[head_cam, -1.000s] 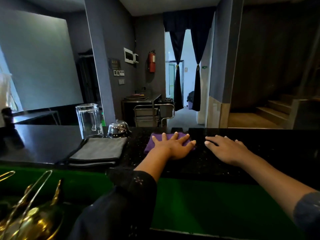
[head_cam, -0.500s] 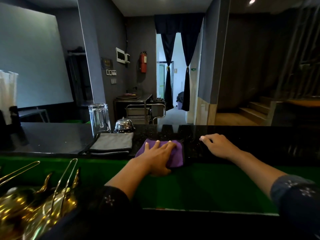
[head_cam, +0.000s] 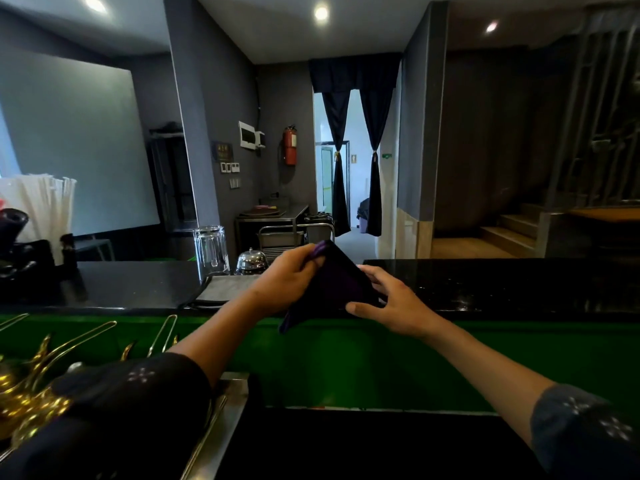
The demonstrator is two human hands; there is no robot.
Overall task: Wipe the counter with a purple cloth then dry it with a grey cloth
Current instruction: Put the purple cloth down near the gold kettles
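A long black counter runs across the view above a green front panel. A folded grey cloth lies flat on it, just in front of an upturned glass and a chrome bell. The purple cloth is lifted off the counter, hanging dark and creased in a loose diamond shape. The left hand pinches its top corner; the right hand grips its right edge with curled fingers.
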